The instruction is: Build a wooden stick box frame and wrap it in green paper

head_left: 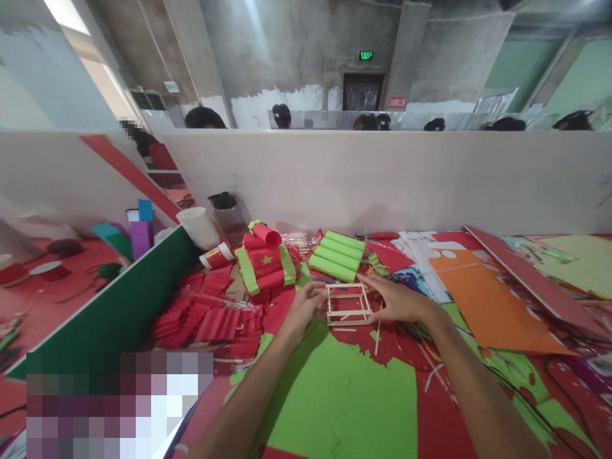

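Between my two hands stands a small box-shaped frame of thin pale wooden sticks [349, 313], with open sides. My left hand [306, 308] has its bent fingers against the left side of the frame. On the opposite side, my right hand [399, 298] grips the right edge between thumb and fingers. Loose sticks lie by the frame, one of them below my right thumb. A large bright green sheet [342, 398] with ragged upper edges lies in front of it. Just behind sits a row of green paper rolls [337, 256].
Red paper rolls with green edging and a yellow star [266, 260] lie behind my left hand, near folded red strips [217, 325]. A green divider board [119, 293] stands left. Orange paper [492, 299] and cables lie right. A white partition [382, 182] runs along the back.
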The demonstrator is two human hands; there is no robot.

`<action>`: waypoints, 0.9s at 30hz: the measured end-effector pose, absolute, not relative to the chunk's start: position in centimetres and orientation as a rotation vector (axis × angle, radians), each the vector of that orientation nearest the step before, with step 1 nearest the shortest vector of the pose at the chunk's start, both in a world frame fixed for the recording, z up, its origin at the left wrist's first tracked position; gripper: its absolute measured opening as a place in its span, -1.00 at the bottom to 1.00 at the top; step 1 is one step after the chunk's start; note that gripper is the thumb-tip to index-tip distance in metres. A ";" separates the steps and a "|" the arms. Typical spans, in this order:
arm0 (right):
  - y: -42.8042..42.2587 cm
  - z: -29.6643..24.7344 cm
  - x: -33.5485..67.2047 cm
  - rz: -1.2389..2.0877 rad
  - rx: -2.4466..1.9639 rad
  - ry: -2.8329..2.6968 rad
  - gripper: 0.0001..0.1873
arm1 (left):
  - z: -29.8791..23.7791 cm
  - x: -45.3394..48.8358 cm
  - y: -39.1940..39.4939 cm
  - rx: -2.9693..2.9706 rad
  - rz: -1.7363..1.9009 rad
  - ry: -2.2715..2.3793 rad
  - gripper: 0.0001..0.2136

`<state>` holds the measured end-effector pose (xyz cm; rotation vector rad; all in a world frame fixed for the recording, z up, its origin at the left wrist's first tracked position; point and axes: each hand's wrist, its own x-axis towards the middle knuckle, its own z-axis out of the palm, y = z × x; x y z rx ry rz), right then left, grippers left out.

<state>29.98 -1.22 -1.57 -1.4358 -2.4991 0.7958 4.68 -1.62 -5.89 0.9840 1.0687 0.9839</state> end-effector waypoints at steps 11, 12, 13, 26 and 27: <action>-1.2 -1.8 30.1 0.799 -1.442 -2.490 0.10 | -5.8 4.7 -1.6 0.976 0.975 1.062 -0.77; -1.2 -1.8 30.1 0.798 -1.443 -2.492 0.10 | -5.8 4.7 -1.6 0.976 0.976 1.061 -0.76; -1.2 -1.8 30.1 0.795 -1.443 -2.495 0.10 | -5.8 4.7 -1.6 0.975 0.976 1.061 -0.75; -1.2 -1.7 30.0 0.802 -1.453 -2.497 0.10 | -5.8 4.8 -1.5 0.966 0.980 1.052 -0.74; -1.2 -1.6 30.0 0.803 -1.455 -2.497 0.10 | -5.8 4.8 -1.5 0.963 0.979 1.052 -0.74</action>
